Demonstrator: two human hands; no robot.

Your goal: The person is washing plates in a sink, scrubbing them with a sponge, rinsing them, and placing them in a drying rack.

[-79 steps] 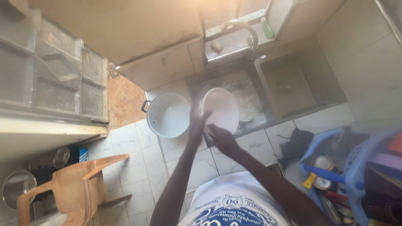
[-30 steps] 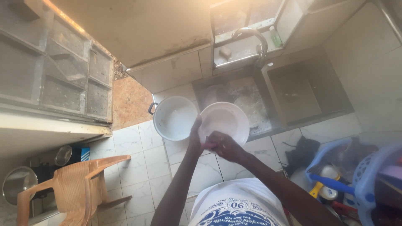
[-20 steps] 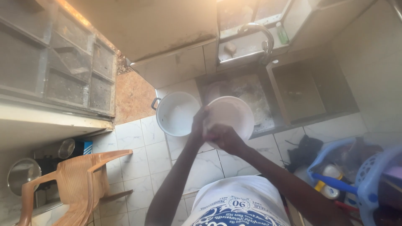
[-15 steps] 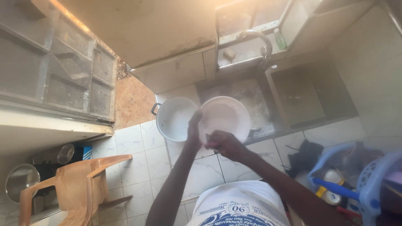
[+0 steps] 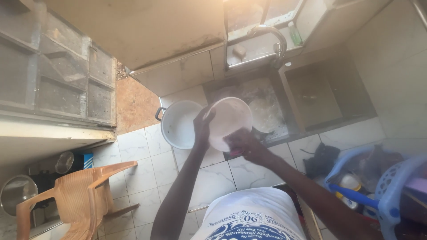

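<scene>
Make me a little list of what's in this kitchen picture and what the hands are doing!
left hand: holds the white plate's left rim
right hand: presses a pink sponge on its lower edge
beside plate: white pot with black handle
behind: sink and tap
floor: orange plastic chair
right: blue basket

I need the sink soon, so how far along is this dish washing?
Nothing shows as finished; no stack of washed dishes is in view. In hand: the left hand holds a white plate by its rim while the right hand presses something pinkish against its lower edge. Possibly left: a white pot on the floor, and another dish in the sink basin.
</scene>
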